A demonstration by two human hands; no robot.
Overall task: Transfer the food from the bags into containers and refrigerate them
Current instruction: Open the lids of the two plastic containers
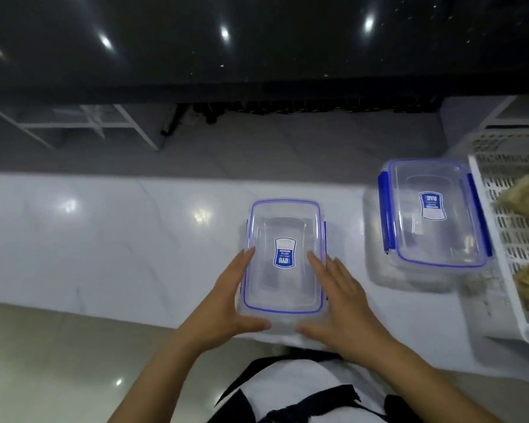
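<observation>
A clear plastic container [284, 233] with a blue-sealed lid and a blue label stands at the near edge of the white counter [104, 233]. My left hand [226, 303] grips its left side and front corner. My right hand [339, 300] lies on its right side, fingers flat on the lid and thumb at the front edge. A second, similar lidded container [434, 215] with blue side clips stands to the right, apart from both hands. Bagged tan food [526, 193] lies in a white slotted basket [498, 254] at the far right.
The basket sits close beside the second container. Beyond the counter is a grey floor with a white frame [83, 123] at the left and a dark glossy surface [257, 41] above. Beige floor [58, 361] lies below the counter's near edge.
</observation>
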